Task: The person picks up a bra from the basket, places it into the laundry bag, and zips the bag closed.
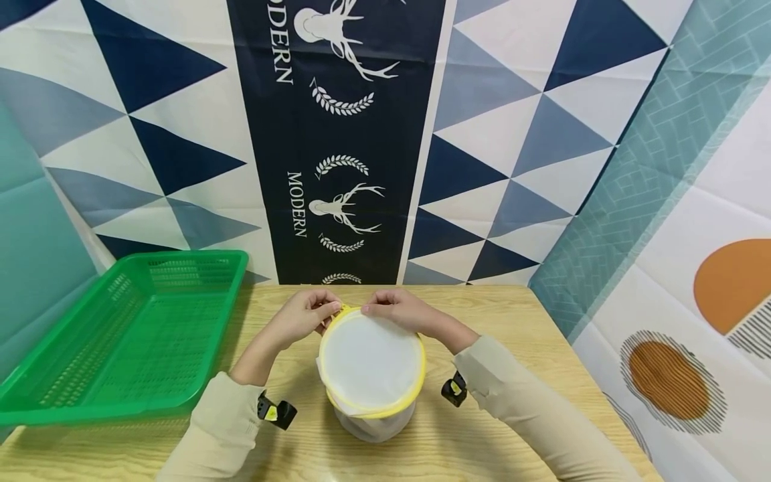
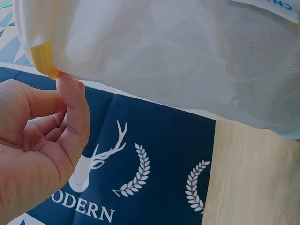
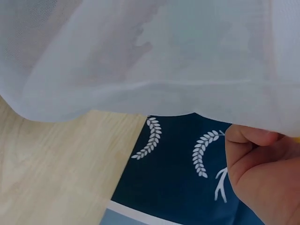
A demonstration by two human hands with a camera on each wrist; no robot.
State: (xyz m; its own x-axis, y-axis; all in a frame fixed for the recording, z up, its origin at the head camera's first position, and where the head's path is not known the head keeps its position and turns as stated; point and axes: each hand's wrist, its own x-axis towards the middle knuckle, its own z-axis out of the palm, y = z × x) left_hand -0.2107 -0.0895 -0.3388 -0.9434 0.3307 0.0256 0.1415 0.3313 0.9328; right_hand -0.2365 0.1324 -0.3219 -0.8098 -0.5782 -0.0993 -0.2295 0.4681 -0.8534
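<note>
A round white mesh laundry bag (image 1: 372, 361) with yellow trim stands upright on the table, its flat circular top facing up. My left hand (image 1: 304, 313) is at the far left of its rim, thumb and forefinger pinching the yellow edging (image 1: 343, 310). In the left wrist view, the fingertips of that hand (image 2: 47, 124) meet a yellow tab (image 2: 44, 58) beside the pale mesh wall. My right hand (image 1: 400, 311) grips the far rim just to the right, its thumb lying over the top. In the right wrist view, the bag's side (image 3: 140, 61) covers part of its fingers.
A large green plastic basket (image 1: 207, 335) with slotted walls stands on the left of the wooden table (image 1: 482, 415). Behind the table hangs a patterned cloth (image 1: 361, 147) with deer heads and triangles. A white label (image 2: 267, 7) shows on the bag.
</note>
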